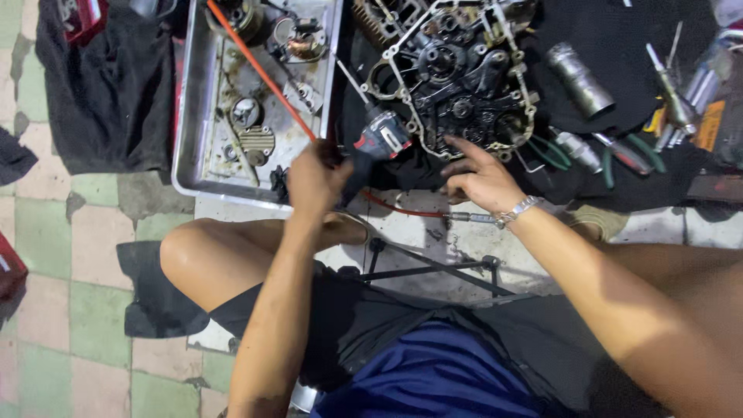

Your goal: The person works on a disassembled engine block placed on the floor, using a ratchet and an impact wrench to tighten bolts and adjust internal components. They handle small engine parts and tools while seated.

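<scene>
The left hand (316,179) is closed around the grip of a power driver (377,142), whose dark and red body sticks out up and to the right of the fist, its thin bit slanting up-left toward the tray (193,116). The driver's nose sits just left of the engine case (457,85), which lies on a black cloth (619,46). The right hand (481,179) holds nothing: its forefinger is stretched out up-left, the tip touching or just at the lower edge of the case, the other fingers curled loosely. A metal bracelet (517,209) circles that wrist. An orange hose (259,70) runs slantwise across the tray, over small engine parts, down to the left fist. Right of the case lie a socket (579,77) and green-handled pliers (631,151). Below the hands, a bare knee (190,251) and a black metal stand (433,267) on the tiled floor
</scene>
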